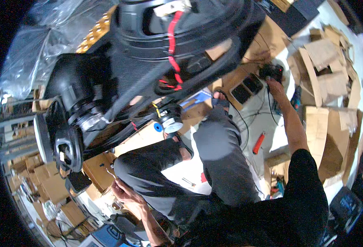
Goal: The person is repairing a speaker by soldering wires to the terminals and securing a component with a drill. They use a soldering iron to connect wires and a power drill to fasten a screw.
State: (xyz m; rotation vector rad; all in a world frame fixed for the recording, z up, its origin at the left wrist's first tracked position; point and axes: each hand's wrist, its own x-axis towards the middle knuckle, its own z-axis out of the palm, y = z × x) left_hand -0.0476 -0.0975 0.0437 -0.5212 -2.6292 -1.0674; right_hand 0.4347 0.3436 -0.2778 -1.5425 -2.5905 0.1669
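A large black moulded machine body (136,70) with ribbed rims fills the upper middle, and a red strap (172,41) hangs across it. Low on the left, my left hand (126,194) is closed round a thin metal tool (110,173), whose tip points up and away. My right arm stretches far out to the right. There my right hand (275,87) is at a small black device (273,71) with a red light; its fingers are too small and partly hidden to read. Under the machine hang a white round part (173,124) and a blue ring (158,127).
My bent legs (216,144) take up the middle. A red-handled tool (259,143) and black cables (241,119) lie on the floor, beside a two-celled black tray (247,88). Torn cardboard (323,61) piles up at right; boxes (56,187) stand at left.
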